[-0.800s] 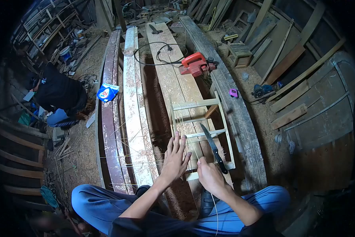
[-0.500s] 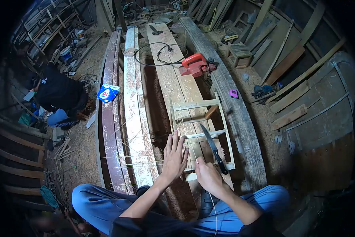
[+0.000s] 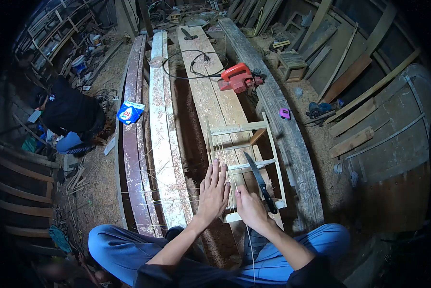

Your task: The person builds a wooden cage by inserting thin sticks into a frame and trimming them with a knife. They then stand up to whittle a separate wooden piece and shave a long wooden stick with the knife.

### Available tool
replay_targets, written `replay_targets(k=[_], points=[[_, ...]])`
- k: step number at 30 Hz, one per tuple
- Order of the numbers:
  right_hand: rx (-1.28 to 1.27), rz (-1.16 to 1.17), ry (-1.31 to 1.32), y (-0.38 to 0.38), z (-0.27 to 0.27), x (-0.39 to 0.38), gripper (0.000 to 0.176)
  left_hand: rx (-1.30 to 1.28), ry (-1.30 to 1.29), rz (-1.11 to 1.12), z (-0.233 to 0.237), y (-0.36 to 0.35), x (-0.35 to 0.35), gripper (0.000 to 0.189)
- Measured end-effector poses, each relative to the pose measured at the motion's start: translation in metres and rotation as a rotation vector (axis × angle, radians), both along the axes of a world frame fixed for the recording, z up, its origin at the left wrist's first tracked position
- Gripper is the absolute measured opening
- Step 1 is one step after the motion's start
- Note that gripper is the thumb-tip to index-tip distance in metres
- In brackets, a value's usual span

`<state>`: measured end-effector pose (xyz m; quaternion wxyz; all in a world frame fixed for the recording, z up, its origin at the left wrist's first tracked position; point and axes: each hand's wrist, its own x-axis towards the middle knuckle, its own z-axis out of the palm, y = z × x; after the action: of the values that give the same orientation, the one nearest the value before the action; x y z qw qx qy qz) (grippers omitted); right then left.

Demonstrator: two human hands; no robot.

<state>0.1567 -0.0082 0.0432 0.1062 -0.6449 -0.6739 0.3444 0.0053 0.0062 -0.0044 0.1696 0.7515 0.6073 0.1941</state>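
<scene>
A small light wooden frame (image 3: 239, 128) with crossbars lies on the planks in front of me, with thin pale strands running lengthwise along its left side. My left hand (image 3: 212, 196) rests flat at the frame's left edge, fingers stretched out over or beside the strands. Closed over the near end of the frame, my right hand (image 3: 250, 207) pinches a thin pale strip (image 3: 252, 254), whose tail hangs down between my legs. Just right of that hand, a black-handled knife (image 3: 259, 179) lies across the frame, its blade pointing away. My fingers hide part of the strands.
A red electric planer (image 3: 237, 79) with a black cable lies farther up the planks. A purple tape measure (image 3: 285, 114) sits on the right beam (image 3: 299, 158). Left are a blue packet (image 3: 130, 114), shaving-covered boards (image 3: 161, 125) and loose strips. A person (image 3: 74, 108) crouches at far left.
My right hand has curled tighter and shifted slightly, and the strip's tail has swung left. My left hand has moved slightly, still flat with fingers stretched. The knife stays on the frame.
</scene>
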Motion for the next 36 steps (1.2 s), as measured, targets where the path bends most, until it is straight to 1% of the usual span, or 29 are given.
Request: replay_targets(k=[6,8,9,11,12,14,18,20,21,23,26,27,29,33,35,36], points=[[0.072,-0.032,0.132,0.014,-0.025,-0.005,0.023,0.028,0.036,0.007,-0.001,0.0,0.001,0.062],[0.162,-0.015,0.172,0.021,-0.03,-0.007,0.023,0.037,0.061,0.007,-0.001,0.0,0.001,0.062],[0.159,-0.016,0.174,0.024,-0.03,-0.008,0.023,0.049,0.086,0.005,-0.001,0.0,0.0,0.062],[0.075,-0.064,0.215,0.029,-0.029,-0.011,0.023,0.049,0.081,0.001,-0.001,0.001,0.0,0.061],[0.072,-0.065,0.216,0.031,-0.032,-0.012,0.023,0.042,0.055,-0.002,-0.001,0.001,0.0,0.061],[0.164,-0.118,0.27,0.038,-0.046,-0.012,0.02,0.035,0.028,-0.009,-0.001,0.001,-0.001,0.061],[0.184,-0.156,0.285,0.046,-0.054,-0.018,0.02,0.028,-0.012,-0.015,-0.002,0.001,-0.002,0.061],[0.103,-0.169,0.264,0.051,-0.046,-0.019,0.02,0.025,-0.018,-0.016,-0.003,0.002,-0.003,0.06],[0.102,-0.169,0.261,0.05,-0.047,-0.02,0.02,0.022,-0.026,-0.018,-0.003,0.001,-0.002,0.06],[0.213,-0.189,0.349,0.047,-0.055,-0.02,0.02,0.018,-0.028,-0.018,-0.003,0.002,-0.002,0.06],[0.217,-0.188,0.381,0.046,-0.071,-0.015,0.021,0.019,-0.018,-0.019,-0.003,0.003,-0.002,0.061],[0.216,-0.187,0.382,0.044,-0.066,-0.012,0.021,0.021,-0.008,-0.021,-0.004,0.003,-0.003,0.061],[0.079,-0.142,0.317,0.038,-0.046,-0.009,0.022,0.021,-0.005,-0.018,-0.004,0.003,-0.003,0.061],[0.079,-0.175,0.328,0.029,-0.04,-0.01,0.022,0.025,-0.016,-0.017,-0.002,0.002,-0.002,0.062],[0.173,-0.19,0.441,0.03,-0.047,-0.01,0.021,0.009,-0.022,-0.019,-0.001,0.002,-0.002,0.062],[0.175,-0.195,0.442,0.031,-0.051,-0.011,0.021,0.005,-0.029,-0.017,-0.001,0.002,-0.002,0.062]])
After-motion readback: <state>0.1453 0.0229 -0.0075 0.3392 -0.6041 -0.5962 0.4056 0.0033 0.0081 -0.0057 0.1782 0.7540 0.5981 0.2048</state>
